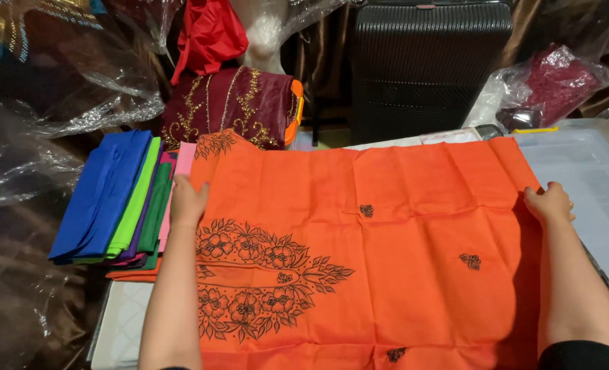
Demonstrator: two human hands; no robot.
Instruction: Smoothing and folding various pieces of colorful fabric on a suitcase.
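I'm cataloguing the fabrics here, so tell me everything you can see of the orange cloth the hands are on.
The orange cloth looks like thin woven cotton, spread flat with faint fold creases. A black floral neckline design sits at its left, with small black motifs scattered across the rest. The left hand grips its left edge and the right hand its right edge. Its left edge lies beside a stack of folded fabrics.

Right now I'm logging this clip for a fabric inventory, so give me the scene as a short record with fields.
Surface: white table
Main item: orange cloth with black floral embroidery, spread flat
Left hand: gripping the cloth's left edge
Right hand: gripping the cloth's right edge
Left of cloth: fabric stack, blue, green, pink
Behind: maroon garment with gold trim, black suitcase
Right: clear plastic bin
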